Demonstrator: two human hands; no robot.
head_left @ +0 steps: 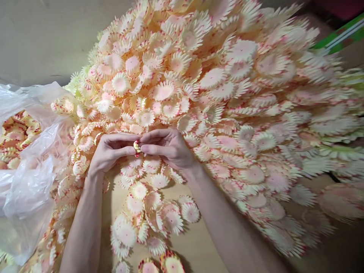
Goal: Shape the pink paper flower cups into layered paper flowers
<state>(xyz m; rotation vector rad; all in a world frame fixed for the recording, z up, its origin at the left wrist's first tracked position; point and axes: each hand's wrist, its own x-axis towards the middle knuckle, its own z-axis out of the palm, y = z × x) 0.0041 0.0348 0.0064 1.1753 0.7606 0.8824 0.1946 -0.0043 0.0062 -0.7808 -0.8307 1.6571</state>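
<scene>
My left hand [109, 149] and my right hand [167, 147] meet at the middle of the view, fingers pinched together on one small folded flower piece [137, 146], yellow with red-tipped fringes. Both hands hover over a huge heap of flat fabric flower petals [216, 94], cream and pink with red-tipped fringed edges. More loose petal discs [167, 218] lie scattered between my forearms on the tan surface.
A clear plastic bag [27, 178] at the left holds more yellow-and-red petals [17, 134]. A green strip [339, 36] shows at the upper right. The tan surface [196, 246] shows below the hands, and a plain wall behind the heap.
</scene>
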